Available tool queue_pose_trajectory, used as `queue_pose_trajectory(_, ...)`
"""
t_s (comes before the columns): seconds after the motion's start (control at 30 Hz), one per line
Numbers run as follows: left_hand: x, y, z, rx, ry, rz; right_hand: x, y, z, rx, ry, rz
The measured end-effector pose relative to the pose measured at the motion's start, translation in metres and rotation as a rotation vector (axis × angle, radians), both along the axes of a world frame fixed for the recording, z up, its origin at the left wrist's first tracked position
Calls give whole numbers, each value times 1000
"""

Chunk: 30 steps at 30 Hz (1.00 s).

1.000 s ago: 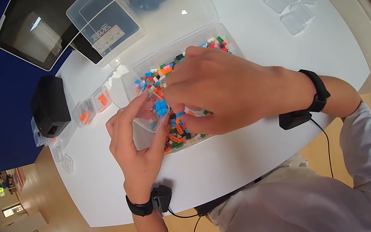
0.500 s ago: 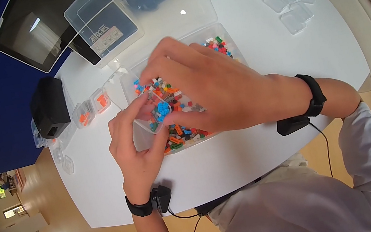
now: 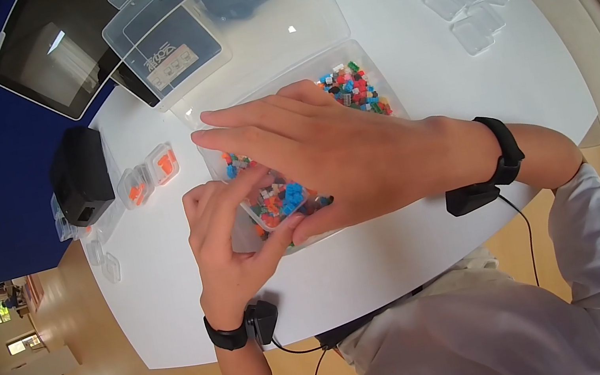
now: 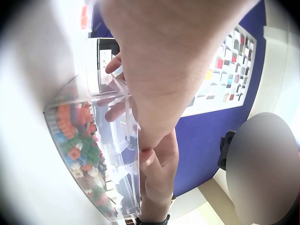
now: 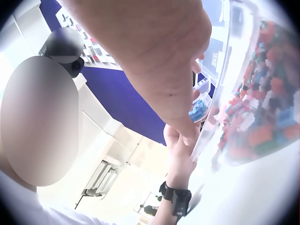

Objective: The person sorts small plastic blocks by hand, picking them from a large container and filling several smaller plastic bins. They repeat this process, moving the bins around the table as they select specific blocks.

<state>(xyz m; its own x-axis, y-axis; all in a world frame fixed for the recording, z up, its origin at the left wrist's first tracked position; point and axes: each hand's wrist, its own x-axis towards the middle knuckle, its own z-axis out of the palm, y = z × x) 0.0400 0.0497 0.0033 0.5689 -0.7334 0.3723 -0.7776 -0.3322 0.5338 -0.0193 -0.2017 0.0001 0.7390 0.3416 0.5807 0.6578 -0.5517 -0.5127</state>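
White table [image 3: 177,309]; left hand [image 3: 226,245] holds small plastic box [image 3: 265,218].

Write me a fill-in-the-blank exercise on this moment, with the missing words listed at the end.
1. The left hand holds a small clear box whose bricks are coloured ____.
2. The two tubs between the black object and the big box hold ____ pieces.
3. The scattered clear lids or trays lie on the person's ____ side.
4. The table is coloured ____.

Missing words: blue; orange; right; white.
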Motion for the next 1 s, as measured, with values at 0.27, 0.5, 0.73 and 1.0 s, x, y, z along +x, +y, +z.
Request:
queue_pose_trajectory(0.27, -2, -2, 2, -59, -113, -88, 5, -1, -1, -61, -61, -25)
queue_pose_trajectory(0.5, -3, 1, -7, -150, -83, -89, 0, 1, 9, 9, -23, -50)
queue_pose_trajectory(0.73, -8, 13, -29, -308, -33, -50, 0, 8, 0, 33, -37, -97)
queue_pose_trajectory(1.0, -11, 5, -22, -290, 43, -14, -1, 9, 7, 93, -122, -52)
